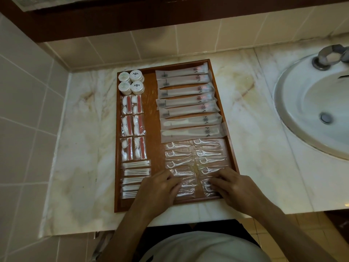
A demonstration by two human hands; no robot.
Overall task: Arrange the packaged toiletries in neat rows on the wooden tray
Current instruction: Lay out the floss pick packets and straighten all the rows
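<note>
Left hand (160, 188): lower centre of the frame, fingers lightly bent, its grip released, fingertips resting on the clear floss-pick packets (194, 163) at the near left of their block.
Right hand (229, 188): just right of it, grip likewise released, fingertips pressing on the near right packets.
Floss-pick packets: two columns in the tray's near right part.
Wooden tray (151, 148): centre of the frame, lying on the marble worktop (81, 148), its near edge close to the worktop's front.
Cotton-swab packets (136, 176): stacked in a column at the tray's near left.
Red-and-white packets (133, 127): three pairs, above the swabs in the frame.
Long frosted sachets (188, 103): seven in a row, upper right part of the tray.
Round white pots (131, 82): four, the tray's upper left corner.
Sink (311, 103): right edge of the frame, tap (330, 55) above.
</note>
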